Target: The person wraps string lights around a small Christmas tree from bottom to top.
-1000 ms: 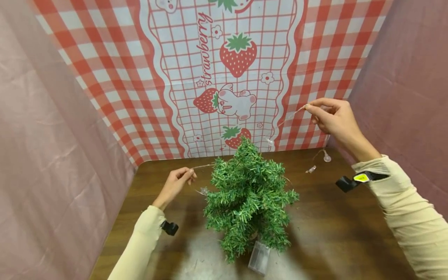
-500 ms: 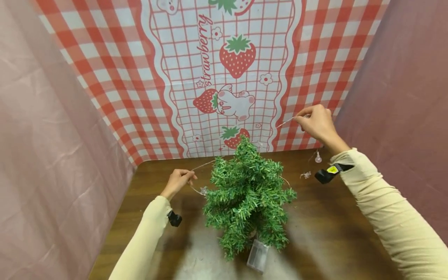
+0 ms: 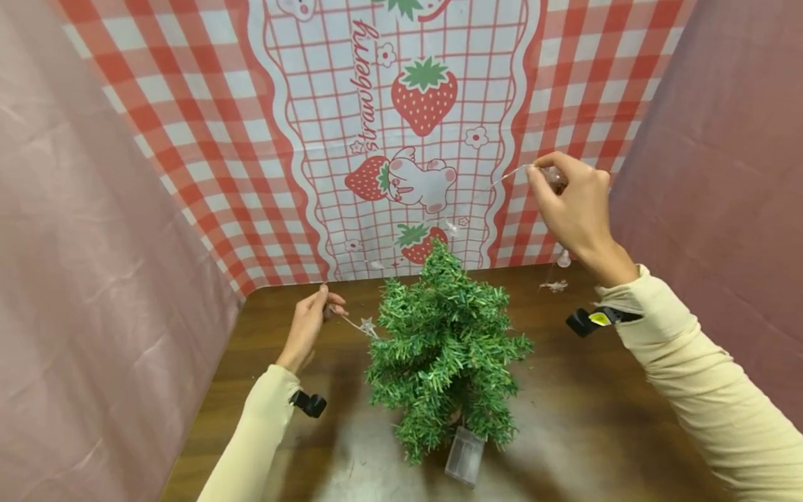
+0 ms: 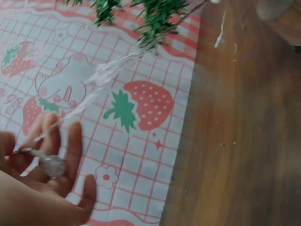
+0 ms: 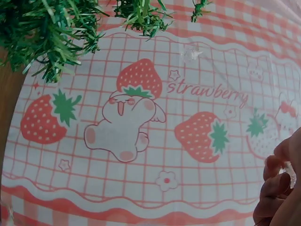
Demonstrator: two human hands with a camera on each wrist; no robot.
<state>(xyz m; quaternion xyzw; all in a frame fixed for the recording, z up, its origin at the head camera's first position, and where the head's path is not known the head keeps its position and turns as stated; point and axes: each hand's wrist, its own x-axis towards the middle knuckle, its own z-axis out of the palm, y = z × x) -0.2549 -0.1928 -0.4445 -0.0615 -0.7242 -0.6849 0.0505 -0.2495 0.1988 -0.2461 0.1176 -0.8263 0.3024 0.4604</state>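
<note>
A small green artificial Christmas tree stands on the brown table between my hands. Strung behind it is a clear strand of string lights, with a bulb hanging above and behind the treetop. To the left, my left hand pinches the wire, and a round bulb lies against its fingers in the left wrist view. A star-shaped light sits between that hand and the branches. Raised at the right, my right hand pinches the strand between thumb and forefinger, another bulb showing at its fingers.
At the tree's foot lies a clear battery box. Another bulb and a light dangle below the right hand. A red checked strawberry cloth covers the back, with pink curtains at both sides.
My right hand has moved left, then up, drawing the strand higher behind the treetop. The left hand has shifted slightly left, and its fingers have spread somewhat around the wire.
</note>
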